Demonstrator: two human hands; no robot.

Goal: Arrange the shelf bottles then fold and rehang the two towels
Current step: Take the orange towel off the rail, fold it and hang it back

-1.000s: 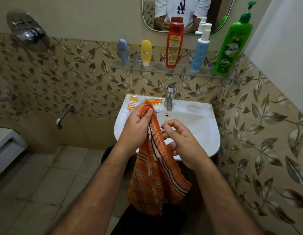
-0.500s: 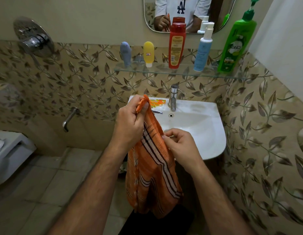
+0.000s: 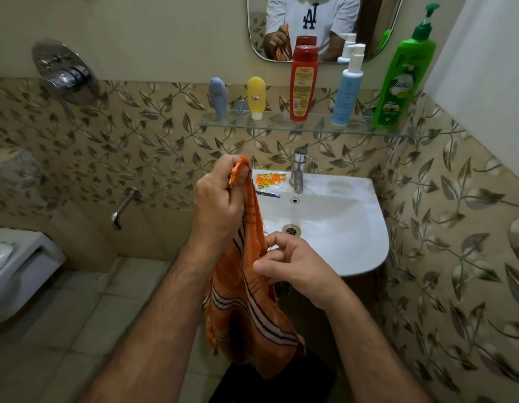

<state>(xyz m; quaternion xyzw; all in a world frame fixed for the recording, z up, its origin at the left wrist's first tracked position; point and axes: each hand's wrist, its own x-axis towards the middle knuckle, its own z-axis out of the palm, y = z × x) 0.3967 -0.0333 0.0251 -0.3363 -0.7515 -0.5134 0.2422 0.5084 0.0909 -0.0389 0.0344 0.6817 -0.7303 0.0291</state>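
Bathroom, leaf-patterned tile wall, white basin (image 3: pixel 354 251) at centre right, glass shelf (image 3: pixel 281 128) above it under a mirror.

Far left: chrome shower valve (image 3: pixel 63 74) on the wall; wall spout (image 3: pixel 124 206) lower down.

Shelf, left to right: grey-blue tube (image 3: pixel 219 97), yellow tube (image 3: pixel 256 96), red bottle (image 3: pixel 303 82), pale blue spray bottle (image 3: pixel 347 88), green pump bottle (image 3: pixel 403 74). All upright and spaced in a row; I judge the bottle part done.

Near centre: orange striped towel (image 3: pixel 252 309), hanging in front of the basin. My left hand (image 3: pixel 220 207) grips its top corner, fingers curled tight round the bunched cloth. My right hand (image 3: pixel 293 266) pinches the right edge lower down, thumb and fingers narrow on the hem.

Basin rim: orange sachet (image 3: pixel 270 180) beside the tap (image 3: pixel 298 170).

Step in hand, as I judge it: finding corners for the fold. To do well: run my right fingers along the hem to the next corner, pull the edge taut and level with the left, then bring corners together. Risk: cloth stays bunched and folds crooked. The second towel is not in view.
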